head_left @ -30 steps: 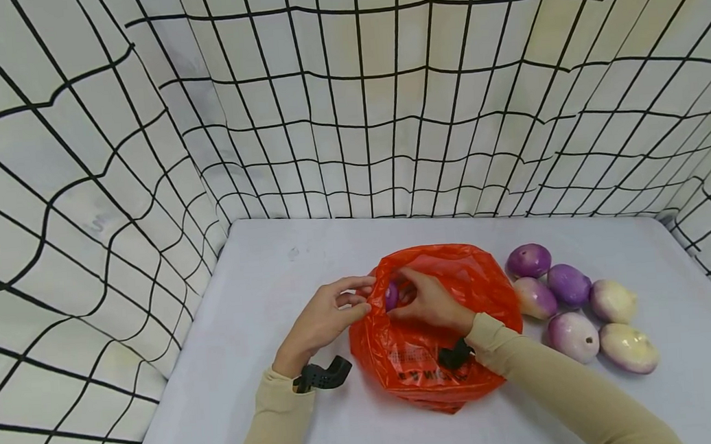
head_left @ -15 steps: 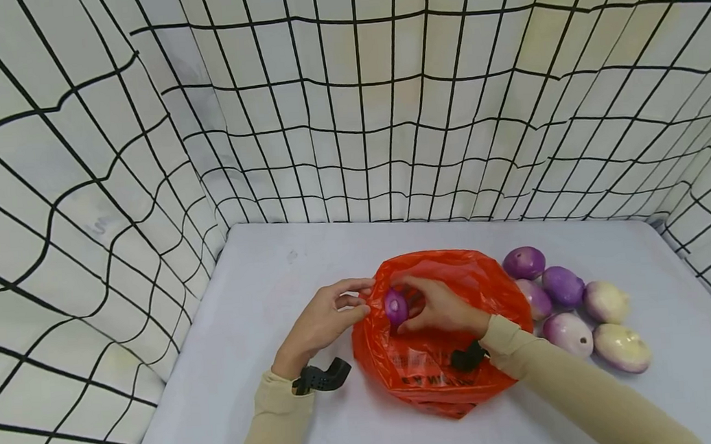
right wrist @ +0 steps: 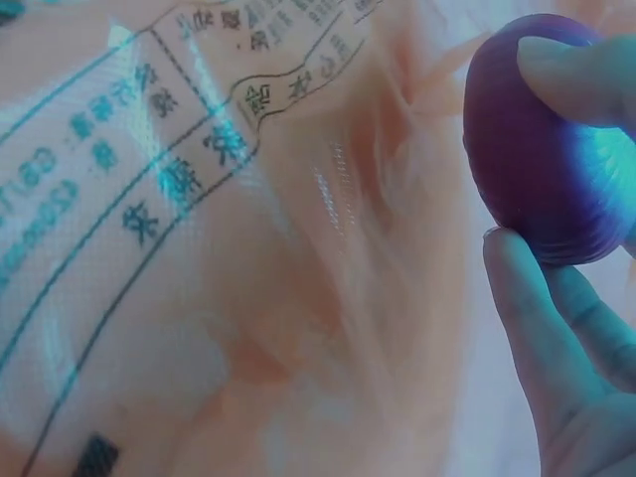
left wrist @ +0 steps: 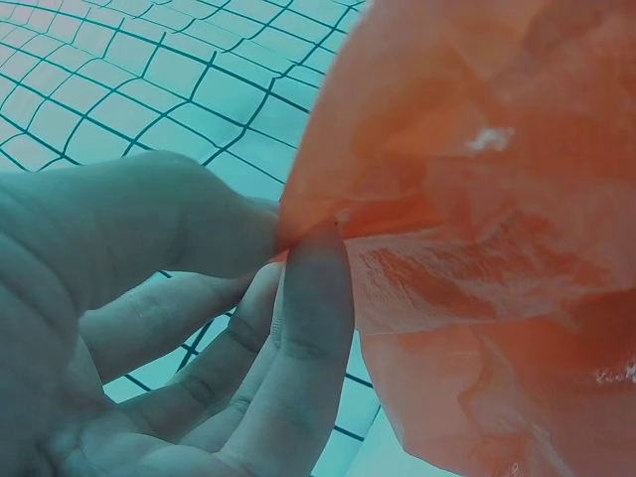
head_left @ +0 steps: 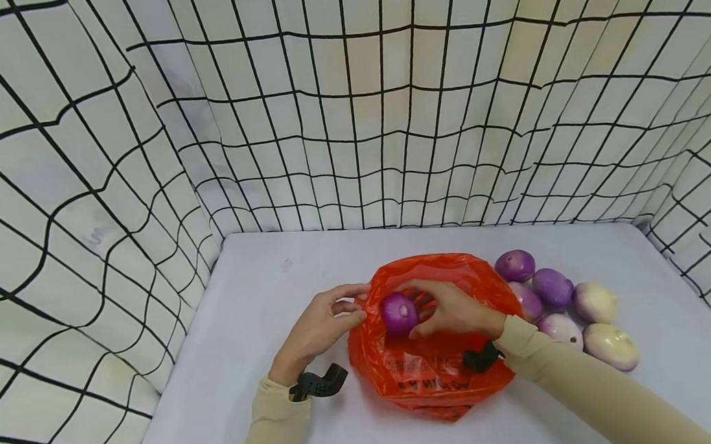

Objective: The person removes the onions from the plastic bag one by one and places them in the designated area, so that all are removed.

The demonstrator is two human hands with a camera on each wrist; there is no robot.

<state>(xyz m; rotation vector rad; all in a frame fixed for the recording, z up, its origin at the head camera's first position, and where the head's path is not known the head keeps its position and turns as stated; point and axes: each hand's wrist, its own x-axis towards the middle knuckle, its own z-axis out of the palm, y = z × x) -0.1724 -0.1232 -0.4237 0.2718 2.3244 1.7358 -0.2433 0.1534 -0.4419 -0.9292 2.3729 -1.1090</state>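
Observation:
A red plastic bag (head_left: 429, 389) with dark printing lies in the middle of the white table, its mouth facing up. My left hand (head_left: 324, 327) pinches the bag's left rim between thumb and fingers, seen close in the left wrist view. Within the bag's mouth, my right hand (head_left: 451, 308) holds a purple onion (head_left: 399, 314) by its right side. In the right wrist view, thumb and fingertips grip that onion (right wrist: 527, 149) from opposite sides, beside the printed plastic. Whatever lies deeper in the bag is hidden.
To the bag's right sit several purple and whitish onions (head_left: 553, 288) in a cluster, some partly covered by the bag and right sleeve. White walls with black netting (head_left: 356, 139) rise behind and beside the white table (head_left: 260, 277).
The purple onion has come into fuller view in the bag's mouth, with the right hand drawn slightly back to the right. The left hand keeps its pinch. The head view has shifted a little.

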